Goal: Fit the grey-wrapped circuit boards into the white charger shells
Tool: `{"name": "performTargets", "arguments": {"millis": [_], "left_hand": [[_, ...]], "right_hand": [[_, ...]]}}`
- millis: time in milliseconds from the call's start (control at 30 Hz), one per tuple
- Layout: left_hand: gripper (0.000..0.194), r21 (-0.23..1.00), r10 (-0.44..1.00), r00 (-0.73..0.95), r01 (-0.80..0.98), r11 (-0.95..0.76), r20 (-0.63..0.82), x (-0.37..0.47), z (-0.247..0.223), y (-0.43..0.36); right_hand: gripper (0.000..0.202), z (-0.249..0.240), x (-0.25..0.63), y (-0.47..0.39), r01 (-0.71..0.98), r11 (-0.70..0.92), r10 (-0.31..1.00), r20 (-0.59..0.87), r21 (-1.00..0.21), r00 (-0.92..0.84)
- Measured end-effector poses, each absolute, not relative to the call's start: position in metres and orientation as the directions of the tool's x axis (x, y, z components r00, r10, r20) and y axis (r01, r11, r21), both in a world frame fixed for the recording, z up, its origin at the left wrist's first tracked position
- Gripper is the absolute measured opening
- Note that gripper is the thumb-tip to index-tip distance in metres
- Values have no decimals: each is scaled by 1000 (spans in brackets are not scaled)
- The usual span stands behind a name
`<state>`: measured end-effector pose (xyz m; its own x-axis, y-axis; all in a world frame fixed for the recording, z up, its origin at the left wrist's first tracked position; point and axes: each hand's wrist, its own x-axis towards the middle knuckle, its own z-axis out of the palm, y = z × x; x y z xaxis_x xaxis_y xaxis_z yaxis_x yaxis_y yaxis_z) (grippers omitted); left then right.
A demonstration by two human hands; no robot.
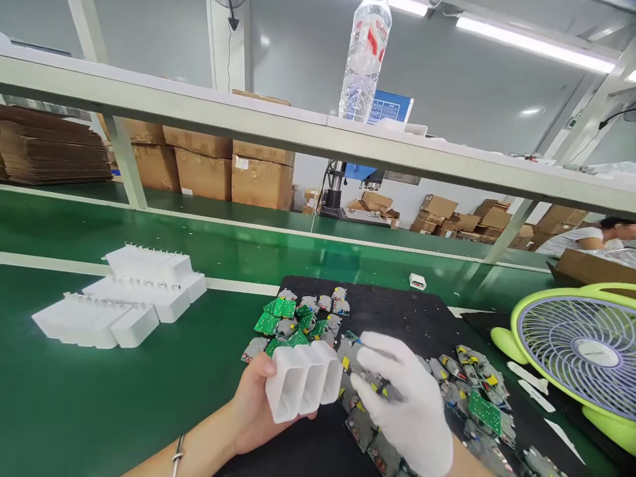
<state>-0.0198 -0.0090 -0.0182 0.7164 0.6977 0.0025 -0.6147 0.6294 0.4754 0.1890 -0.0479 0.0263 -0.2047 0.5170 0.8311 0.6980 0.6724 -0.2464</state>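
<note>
At lower centre, your left hand (256, 407) grips white cases (304, 383); your right hand (410, 404) is spread beside boards (360, 424).

Left hand (256, 411) grips a row of three white open-ended housings (304, 371), openings facing near. Gloved right hand (405, 404), fingers spread, just right, over circuit boards (360, 424) on black mat (397, 311). More housings (134, 288) at left, green-rimmed fan (591, 351) at right, bottle (362, 63) on far shelf (278, 122).
</note>
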Motion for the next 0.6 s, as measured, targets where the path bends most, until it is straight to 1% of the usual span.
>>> {"name": "performTargets", "arguments": {"millis": [67, 167, 233, 333, 467, 600], "left_hand": [[46, 496, 702, 713, -609, 618, 1, -20, -16, -11], [43, 494, 716, 695, -598, 631, -74, -20, -12, -13], [41, 477, 710, 697, -592, 649, -100, -20, -11, -13], [37, 436, 687, 721, -592, 677, -88, -20, -10, -12], [36, 386, 669, 736, -591, 708, -100, -22, -9, -14], [37, 392, 662, 746, -589, 707, -72, -21, -8, -16]], "right_hand": [[29, 18, 190, -56, 708, 672, 492, 846, -217, -208], [28, 10, 193, -62, 684, 685, 512, 833, -249, -209], [26, 7, 193, -64, 658, 711, 521, 814, -246, -259], [24, 7, 188, -64, 642, 737, 515, 792, -212, -328], [24, 10, 184, -63, 645, 735, 517, 789, -210, -332], [25, 11, 184, -63, 642, 743, 499, 796, -189, -343]]}}
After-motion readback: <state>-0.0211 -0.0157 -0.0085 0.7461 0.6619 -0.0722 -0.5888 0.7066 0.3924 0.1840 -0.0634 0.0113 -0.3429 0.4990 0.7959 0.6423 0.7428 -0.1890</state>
